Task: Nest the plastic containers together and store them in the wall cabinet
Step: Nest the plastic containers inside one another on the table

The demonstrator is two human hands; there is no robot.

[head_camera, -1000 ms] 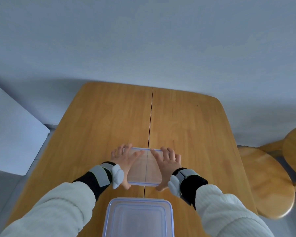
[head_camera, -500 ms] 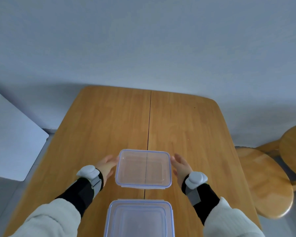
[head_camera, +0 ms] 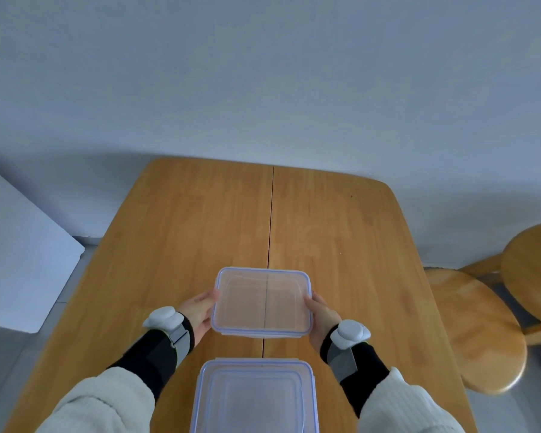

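A small clear plastic container (head_camera: 263, 303) with a blue-tinted rim is held above the wooden table (head_camera: 185, 232), open side up. My left hand (head_camera: 199, 310) grips its left wall and my right hand (head_camera: 320, 312) grips its right wall. A larger clear container (head_camera: 255, 398) of the same kind stands on the table nearer to me, at the bottom of the view, its near edge cut off. The small container is beyond the large one and apart from it. No wall cabinet is in view.
A round wooden stool (head_camera: 475, 329) stands right of the table, with a second wooden seat (head_camera: 534, 270) behind it. A white surface (head_camera: 16, 260) lies to the left. A plain pale wall (head_camera: 263, 73) rises behind the table.
My hands moved from pressing flat on the small container to gripping its two sides. The container is lifted off the table and brought slightly closer to me.
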